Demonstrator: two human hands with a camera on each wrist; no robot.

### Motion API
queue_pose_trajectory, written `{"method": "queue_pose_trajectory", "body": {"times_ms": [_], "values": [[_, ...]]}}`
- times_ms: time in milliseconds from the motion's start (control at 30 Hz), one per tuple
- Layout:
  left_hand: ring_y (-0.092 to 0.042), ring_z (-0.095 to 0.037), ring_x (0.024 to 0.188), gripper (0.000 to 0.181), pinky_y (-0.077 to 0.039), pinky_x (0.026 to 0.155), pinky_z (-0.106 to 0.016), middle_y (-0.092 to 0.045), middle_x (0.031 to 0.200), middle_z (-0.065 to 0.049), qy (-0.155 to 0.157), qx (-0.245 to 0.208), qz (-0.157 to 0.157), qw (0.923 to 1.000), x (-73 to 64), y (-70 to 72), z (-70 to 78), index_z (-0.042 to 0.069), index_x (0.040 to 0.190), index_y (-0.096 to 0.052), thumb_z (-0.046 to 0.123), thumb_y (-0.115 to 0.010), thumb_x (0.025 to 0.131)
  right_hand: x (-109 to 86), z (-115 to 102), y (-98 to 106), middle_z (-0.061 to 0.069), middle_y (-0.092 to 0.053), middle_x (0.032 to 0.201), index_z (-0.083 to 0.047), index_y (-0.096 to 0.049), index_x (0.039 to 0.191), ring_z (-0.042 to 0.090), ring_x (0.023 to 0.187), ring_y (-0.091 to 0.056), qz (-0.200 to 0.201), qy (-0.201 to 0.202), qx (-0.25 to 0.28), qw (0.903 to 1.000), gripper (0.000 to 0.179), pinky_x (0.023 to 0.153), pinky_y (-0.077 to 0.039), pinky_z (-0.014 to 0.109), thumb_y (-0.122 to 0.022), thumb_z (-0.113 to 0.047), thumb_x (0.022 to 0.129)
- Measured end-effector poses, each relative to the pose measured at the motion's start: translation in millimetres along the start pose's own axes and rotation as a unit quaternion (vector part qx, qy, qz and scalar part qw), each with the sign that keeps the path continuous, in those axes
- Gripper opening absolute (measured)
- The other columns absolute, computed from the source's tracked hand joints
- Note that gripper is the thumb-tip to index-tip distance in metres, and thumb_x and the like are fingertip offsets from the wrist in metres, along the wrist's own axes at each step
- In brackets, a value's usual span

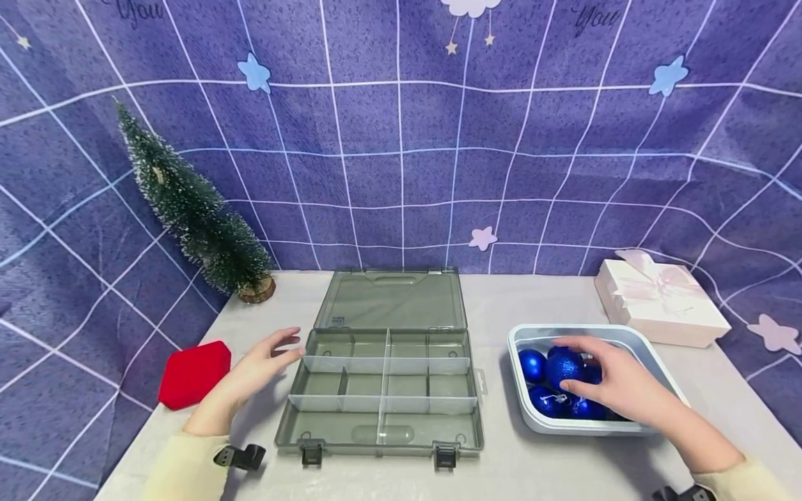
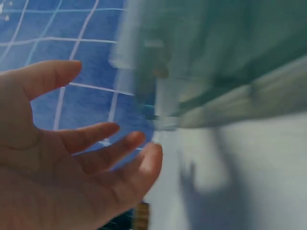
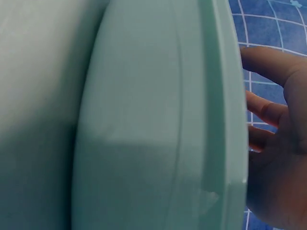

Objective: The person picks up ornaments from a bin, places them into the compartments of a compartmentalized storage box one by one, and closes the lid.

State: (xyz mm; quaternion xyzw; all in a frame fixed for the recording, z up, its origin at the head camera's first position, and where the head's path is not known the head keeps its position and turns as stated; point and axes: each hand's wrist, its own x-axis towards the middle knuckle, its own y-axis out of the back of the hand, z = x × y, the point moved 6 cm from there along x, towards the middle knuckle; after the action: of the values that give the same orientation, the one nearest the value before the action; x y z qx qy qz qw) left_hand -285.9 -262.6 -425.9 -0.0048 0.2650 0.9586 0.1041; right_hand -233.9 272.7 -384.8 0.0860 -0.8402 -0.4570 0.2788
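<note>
My right hand [image 1: 617, 379] reaches into a white plastic tub [image 1: 532, 423] and grips a glittery blue Christmas ball [image 1: 565, 369], thumb in front and fingers behind. More blue balls lie under and beside it, among them a shiny one [image 1: 532, 364]. In the right wrist view the tub's wall hides the ball and the fingertips. Beside the left edge of an opened grey-green compartment box [image 1: 376, 445], my left hand [image 1: 260, 369] hovers with relaxed, spread fingers and holds nothing. Clear dividers split the box into several bare compartments, and its lid [image 1: 391, 299] lies folded back.
A red case [image 1: 194, 374] sits left of my left arm. Behind it a small frosted Christmas tree [image 1: 194, 209] leans on its wooden base. At the back right, a pale pink gift box [image 1: 664, 299] with a bow stands behind the tub. A purple grid cloth [image 1: 432, 174] hangs behind the table.
</note>
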Motion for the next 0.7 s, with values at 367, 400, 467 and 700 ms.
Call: {"method": "queue_pose_trajectory", "body": {"times_ms": [367, 400, 467, 700], "values": [[-0.047, -0.034, 0.131, 0.062, -0.051, 0.095, -0.036, -0.033, 0.155, -0.034, 0.017, -0.139, -0.028, 0.9898, -0.8, -13.0, -39.7, -0.006, 0.156, -0.03, 0.005, -0.053, 0.099, -5.5, 6, -7, 0.005, -0.073, 0.112, -0.011, -0.069, 0.123, 0.02, 0.089, -0.067, 0.011, -0.025, -0.038, 0.9989, 0.061, 0.073, -0.056, 0.039, -0.094, -0.029, 0.07], [-0.047, -0.033, 0.13, 0.063, -0.051, 0.094, -0.036, -0.032, 0.156, -0.034, 0.019, -0.143, -0.028, 0.9891, -1.2, -13.6, -41.7, -0.006, 0.156, -0.03, 0.004, -0.053, 0.098, -5.3, 6, -8, 0.004, -0.073, 0.111, -0.011, -0.069, 0.122, 0.019, 0.088, -0.067, 0.01, -0.025, -0.039, 0.9989, 0.06, 0.072, -0.056, 0.039, -0.094, -0.028, 0.07], [-0.047, -0.03, 0.129, 0.064, -0.052, 0.092, -0.035, -0.031, 0.157, -0.033, 0.022, -0.155, -0.028, 0.9873, -2.0, -14.4, -44.3, -0.006, 0.156, -0.03, 0.002, -0.053, 0.097, -5.2, 7, -10, 0.003, -0.073, 0.108, -0.012, -0.069, 0.12, 0.016, 0.086, -0.066, 0.013, -0.023, -0.043, 0.9988, 0.059, 0.07, -0.055, 0.037, -0.095, -0.025, 0.069], [-0.045, -0.035, 0.132, 0.067, -0.051, 0.094, -0.04, -0.029, 0.158, -0.032, 0.021, -0.171, -0.038, 0.9843, -3.2, -15.7, -49.0, -0.005, 0.157, -0.028, 0.004, -0.054, 0.097, -4.3, 6, -6, 0.001, -0.073, 0.104, -0.011, -0.066, 0.115, 0.012, 0.085, -0.067, 0.043, -0.01, -0.02, 0.9988, 0.057, 0.069, -0.056, 0.032, -0.095, -0.014, 0.066]]}}
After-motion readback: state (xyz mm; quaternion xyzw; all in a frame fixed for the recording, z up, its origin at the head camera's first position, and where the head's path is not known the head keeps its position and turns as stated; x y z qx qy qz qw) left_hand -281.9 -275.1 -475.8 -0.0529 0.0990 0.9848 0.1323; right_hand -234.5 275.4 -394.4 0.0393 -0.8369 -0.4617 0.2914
